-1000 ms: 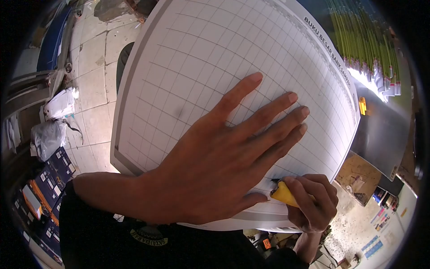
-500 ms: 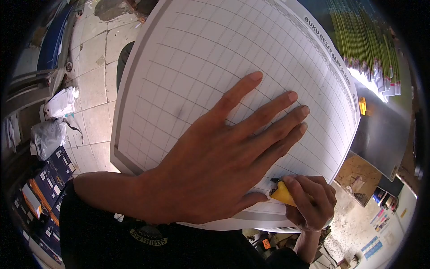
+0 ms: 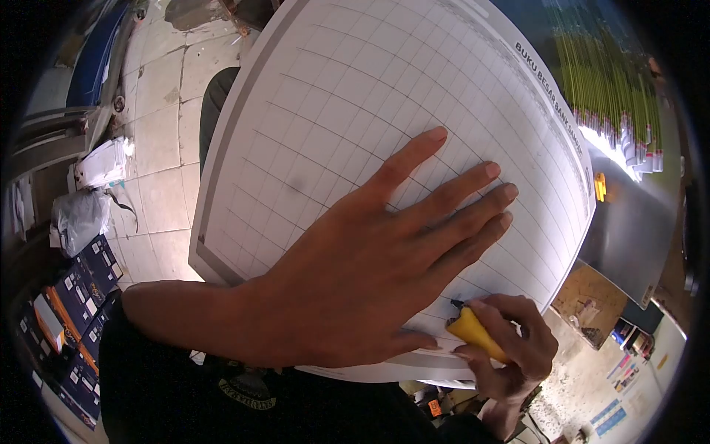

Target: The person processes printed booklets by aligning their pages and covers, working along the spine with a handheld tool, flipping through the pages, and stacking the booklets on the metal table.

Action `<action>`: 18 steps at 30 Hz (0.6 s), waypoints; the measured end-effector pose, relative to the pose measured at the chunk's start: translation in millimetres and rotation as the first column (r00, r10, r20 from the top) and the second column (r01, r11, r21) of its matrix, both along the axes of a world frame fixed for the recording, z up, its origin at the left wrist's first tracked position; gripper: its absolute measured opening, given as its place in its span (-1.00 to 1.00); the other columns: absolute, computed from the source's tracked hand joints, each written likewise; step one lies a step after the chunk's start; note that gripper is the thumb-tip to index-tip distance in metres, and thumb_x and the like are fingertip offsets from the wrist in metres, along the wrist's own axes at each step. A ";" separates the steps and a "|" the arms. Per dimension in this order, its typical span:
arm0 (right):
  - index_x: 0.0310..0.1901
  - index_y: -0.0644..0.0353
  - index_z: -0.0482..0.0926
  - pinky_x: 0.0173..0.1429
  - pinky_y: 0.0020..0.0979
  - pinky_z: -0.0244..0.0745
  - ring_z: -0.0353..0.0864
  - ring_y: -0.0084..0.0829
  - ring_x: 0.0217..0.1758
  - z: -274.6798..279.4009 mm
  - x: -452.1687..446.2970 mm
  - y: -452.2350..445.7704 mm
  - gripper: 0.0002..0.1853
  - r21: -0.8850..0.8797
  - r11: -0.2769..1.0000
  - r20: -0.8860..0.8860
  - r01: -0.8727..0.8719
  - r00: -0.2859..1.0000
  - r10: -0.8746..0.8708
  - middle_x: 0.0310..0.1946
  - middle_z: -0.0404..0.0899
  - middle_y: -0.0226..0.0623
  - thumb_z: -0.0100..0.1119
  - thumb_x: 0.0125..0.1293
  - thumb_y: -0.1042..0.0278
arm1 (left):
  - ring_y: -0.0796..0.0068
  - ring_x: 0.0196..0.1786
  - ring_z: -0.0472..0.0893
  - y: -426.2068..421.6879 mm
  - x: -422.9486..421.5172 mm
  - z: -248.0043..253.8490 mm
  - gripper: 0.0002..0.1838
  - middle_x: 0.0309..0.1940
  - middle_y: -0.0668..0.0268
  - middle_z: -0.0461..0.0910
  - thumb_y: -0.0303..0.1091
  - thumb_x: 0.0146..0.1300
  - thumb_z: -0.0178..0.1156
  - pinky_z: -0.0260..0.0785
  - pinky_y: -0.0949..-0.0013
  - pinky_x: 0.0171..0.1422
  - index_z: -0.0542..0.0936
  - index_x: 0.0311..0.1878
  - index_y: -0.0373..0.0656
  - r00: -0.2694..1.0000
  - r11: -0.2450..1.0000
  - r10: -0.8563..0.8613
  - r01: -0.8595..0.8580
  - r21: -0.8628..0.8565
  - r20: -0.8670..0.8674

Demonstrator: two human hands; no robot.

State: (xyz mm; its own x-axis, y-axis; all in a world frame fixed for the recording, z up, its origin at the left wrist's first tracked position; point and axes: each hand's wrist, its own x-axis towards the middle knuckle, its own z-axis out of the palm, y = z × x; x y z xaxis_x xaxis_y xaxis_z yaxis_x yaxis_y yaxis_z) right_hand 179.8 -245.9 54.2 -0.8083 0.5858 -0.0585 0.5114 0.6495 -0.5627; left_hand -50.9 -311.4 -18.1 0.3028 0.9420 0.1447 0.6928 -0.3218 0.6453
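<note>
A large white board (image 3: 347,89) printed with a grid of lines fills the middle, with the heading "BUKU BESAR BANK SAMPAH" along its right side. My left hand (image 3: 377,259) lies flat on it, palm down and fingers spread. Close to its thumb, at the board's lower edge, my right hand (image 3: 521,340) grips a yellow wedge-shaped piece (image 3: 477,333) with a ragged grey end; its exact kind cannot be made out. A small black bit shows just above that end, against the board. Faint grey smudges mark the grid.
A stack of green-edged sheets (image 3: 610,96) stands at upper right, near a yellow item (image 3: 600,187) and a dark shiny surface (image 3: 629,229). To the left are a tiled floor (image 3: 159,177), a plastic bag (image 3: 80,222) and dark blue boxes (image 3: 92,274).
The board and my left hand have shifted slightly right and down in view. My right hand still grips the yellow piece, its thumb now lower and farther from the fingertips.
</note>
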 end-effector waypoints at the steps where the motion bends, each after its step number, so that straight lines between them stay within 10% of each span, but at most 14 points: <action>1: -0.01 0.19 0.79 -0.32 -0.38 0.70 0.79 -0.31 -0.27 -2.1 0.5 -3.1 -0.50 -0.024 1.000 -0.045 0.011 0.999 -0.012 -0.23 0.72 -0.11 0.64 0.04 0.09 | 0.19 0.68 0.05 -0.1 -0.2 0.0 0.17 0.63 0.22 0.14 0.64 0.06 0.13 -0.36 -0.34 0.72 0.29 0.57 -0.05 1.000 1.000 0.000 0.000 0.000 0.001; 18: -0.13 -0.02 0.83 -0.42 -0.56 0.57 0.64 -0.55 -0.41 -30.9 11.3 -0.3 -0.69 0.145 0.982 -0.265 -0.121 0.952 0.156 -0.16 0.78 -0.45 0.57 0.04 0.19 | 0.21 0.68 0.07 1.1 -0.2 7.7 0.29 0.63 0.22 0.13 0.76 -0.08 0.07 -0.38 -0.35 0.71 0.28 0.58 -0.02 0.997 0.999 -0.010 0.007 -0.042 -0.072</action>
